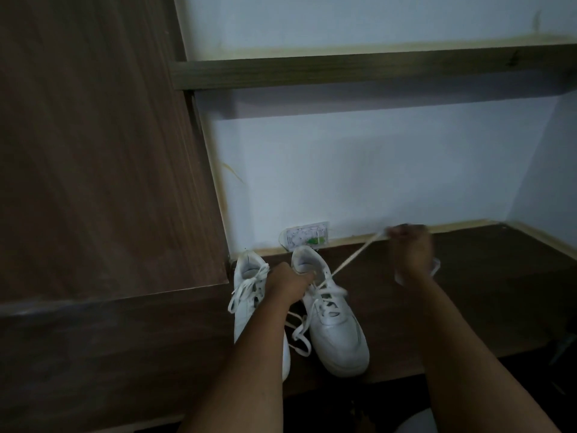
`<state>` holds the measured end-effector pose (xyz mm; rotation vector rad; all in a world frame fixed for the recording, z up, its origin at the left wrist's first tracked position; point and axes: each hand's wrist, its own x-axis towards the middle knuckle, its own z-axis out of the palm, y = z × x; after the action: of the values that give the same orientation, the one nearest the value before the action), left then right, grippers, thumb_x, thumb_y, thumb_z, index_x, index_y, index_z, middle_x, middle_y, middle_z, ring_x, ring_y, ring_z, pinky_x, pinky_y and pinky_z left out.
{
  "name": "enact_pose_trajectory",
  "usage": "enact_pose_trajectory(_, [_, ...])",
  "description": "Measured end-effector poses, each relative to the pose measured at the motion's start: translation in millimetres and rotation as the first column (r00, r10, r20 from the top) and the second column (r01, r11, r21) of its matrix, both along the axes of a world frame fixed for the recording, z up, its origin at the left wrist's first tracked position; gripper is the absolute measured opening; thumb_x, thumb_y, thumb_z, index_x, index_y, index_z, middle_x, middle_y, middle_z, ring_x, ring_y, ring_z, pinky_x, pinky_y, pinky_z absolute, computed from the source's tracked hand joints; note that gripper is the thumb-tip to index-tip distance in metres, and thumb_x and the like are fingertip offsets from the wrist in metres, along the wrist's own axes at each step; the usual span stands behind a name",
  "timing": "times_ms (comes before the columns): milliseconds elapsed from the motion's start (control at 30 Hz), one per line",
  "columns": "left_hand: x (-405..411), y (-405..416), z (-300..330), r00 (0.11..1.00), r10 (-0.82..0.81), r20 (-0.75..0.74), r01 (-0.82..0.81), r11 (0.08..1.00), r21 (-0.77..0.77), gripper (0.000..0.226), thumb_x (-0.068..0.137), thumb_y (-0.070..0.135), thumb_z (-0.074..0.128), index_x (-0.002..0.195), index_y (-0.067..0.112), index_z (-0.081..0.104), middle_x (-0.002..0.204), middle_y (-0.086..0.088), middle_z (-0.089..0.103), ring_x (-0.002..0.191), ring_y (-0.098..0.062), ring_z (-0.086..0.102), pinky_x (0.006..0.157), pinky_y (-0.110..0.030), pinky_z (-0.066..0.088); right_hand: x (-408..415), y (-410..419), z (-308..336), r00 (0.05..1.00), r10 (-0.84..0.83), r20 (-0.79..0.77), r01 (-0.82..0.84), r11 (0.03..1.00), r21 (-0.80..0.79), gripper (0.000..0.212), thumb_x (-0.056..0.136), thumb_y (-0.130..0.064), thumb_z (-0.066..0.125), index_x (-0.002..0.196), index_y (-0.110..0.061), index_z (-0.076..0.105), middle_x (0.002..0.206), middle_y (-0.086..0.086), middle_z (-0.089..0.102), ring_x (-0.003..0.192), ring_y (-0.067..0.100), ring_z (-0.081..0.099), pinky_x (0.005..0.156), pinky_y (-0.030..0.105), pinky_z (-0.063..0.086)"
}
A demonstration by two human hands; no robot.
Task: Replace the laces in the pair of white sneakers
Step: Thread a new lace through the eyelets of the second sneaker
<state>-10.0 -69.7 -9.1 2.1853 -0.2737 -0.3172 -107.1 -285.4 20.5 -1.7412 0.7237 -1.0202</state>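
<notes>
Two white sneakers stand side by side on a dark wooden desk (484,295), toes toward me. The left sneaker (246,295) still has its white lace threaded, partly hidden by my forearm. My left hand (288,282) grips the collar of the right sneaker (335,329). My right hand (410,248), blurred, pinches a white lace (356,256) that runs taut from the right sneaker's upper eyelets up and to the right. Loose lace loops (299,335) lie between the two shoes.
A small white packet with green print (304,237) leans against the white wall behind the shoes. A tall brown wooden panel (103,167) stands at the left, and a wooden shelf (359,70) runs above. The desk's front edge is near my arms.
</notes>
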Motion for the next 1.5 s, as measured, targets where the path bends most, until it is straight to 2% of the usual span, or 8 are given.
enact_pose_trajectory(100, [3.8,2.3,-2.0,1.0,-0.025,-0.012,0.024,0.999,-0.024,0.067,0.056,0.058,0.064,0.097,0.005,0.069,0.086,-0.01,0.073,0.076,-0.024,0.072,0.076,-0.043,0.061,-13.0,-34.5,8.5,0.922,-0.344,0.179,0.269,0.899,0.346,0.025,0.095,-0.022,0.053,0.101,-0.001,0.065,0.098,0.018,0.063,0.09,0.021,0.059,0.061,0.012,0.044])
enact_pose_trajectory(367, [-11.7,9.9,11.8,0.988,-0.128,-0.085,0.136,0.986,0.092,0.06,0.076,0.065,0.067,0.092,0.007,0.066,0.082,-0.008,0.071,0.078,-0.023,0.072,0.079,-0.036,0.06,-11.2,-40.9,-14.5,0.941,-0.262,-0.213,0.295,0.945,0.139,0.038,0.096,-0.032,0.05,0.109,0.0,0.064,0.11,0.022,0.064,0.105,0.035,0.06,0.088,0.038,0.046])
enact_pose_trajectory(467, [-25.4,16.3,15.2,0.942,-0.283,-0.18,0.321,0.916,0.241,0.05,0.076,0.06,0.072,0.089,0.013,0.061,0.086,-0.005,0.066,0.08,-0.019,0.067,0.075,-0.032,0.058,-17.3,-27.3,-29.5,0.663,-0.053,-0.747,-0.082,0.986,-0.143,0.038,0.096,-0.032,0.05,0.114,-0.002,0.064,0.115,0.018,0.064,0.107,0.031,0.06,0.089,0.034,0.049])
enact_pose_trajectory(600, [-33.3,18.9,17.1,0.922,-0.372,-0.11,0.386,0.856,0.344,0.057,0.081,0.045,0.075,0.104,-0.006,0.064,0.096,-0.021,0.069,0.101,-0.031,0.067,0.087,-0.037,0.053,-23.1,11.0,-37.3,0.234,0.035,-0.972,-0.419,0.905,-0.069,0.037,0.096,-0.035,0.05,0.12,-0.008,0.058,0.121,0.009,0.061,0.11,0.021,0.058,0.092,0.03,0.046])
enact_pose_trajectory(767, [-47.2,20.6,24.8,0.904,-0.424,-0.059,0.415,0.834,0.364,0.03,0.089,0.026,0.068,0.092,-0.004,0.066,0.089,-0.017,0.066,0.098,-0.033,0.063,0.065,-0.028,0.041,-8.5,51.4,-25.9,0.646,0.281,-0.709,-0.529,0.835,-0.151,0.025,0.091,-0.017,0.058,0.113,-0.01,0.066,0.106,0.004,0.064,0.105,0.025,0.061,0.079,0.024,0.041])
enact_pose_trajectory(1133, [-47.6,39.4,73.9,0.983,-0.132,-0.13,0.094,0.959,-0.267,0.023,0.097,0.027,0.053,0.08,0.014,0.063,0.071,-0.001,0.056,0.062,-0.014,0.054,0.058,-0.025,0.037,-5.2,80.0,-14.7,0.731,0.503,-0.461,-0.608,0.786,-0.106,0.023,0.081,-0.008,0.064,0.096,-0.025,0.063,0.095,-0.005,0.064,0.089,0.013,0.059,0.068,0.018,0.042])
enact_pose_trajectory(1267, [-58.5,37.3,88.0,0.959,-0.229,-0.166,0.126,0.873,-0.471,0.022,0.091,0.017,0.062,0.07,0.011,0.062,0.063,-0.005,0.059,0.053,-0.013,0.055,0.051,-0.02,0.043,-8.9,107.1,10.9,0.514,0.857,-0.028,-0.842,0.511,0.17,0.037,0.074,0.0,0.065,0.11,-0.01,0.062,0.102,0.01,0.068,0.097,0.022,0.065,0.083,0.034,0.051])
enact_pose_trajectory(1500, [-53.0,40.2,108.8,0.973,0.12,-0.198,-0.228,0.64,-0.734,0.033,0.09,0.031,0.067,0.062,0.018,0.056,0.046,0.006,0.043,0.045,-0.011,0.039,0.049,-0.023,0.031,-21.8,85.4,15.3,0.738,0.654,0.166,-0.652,0.628,0.425,0.02,0.091,-0.008,0.058,0.072,-0.004,0.059,0.06,0.009,0.052,0.054,0.017,0.047,0.053,0.022,0.04])
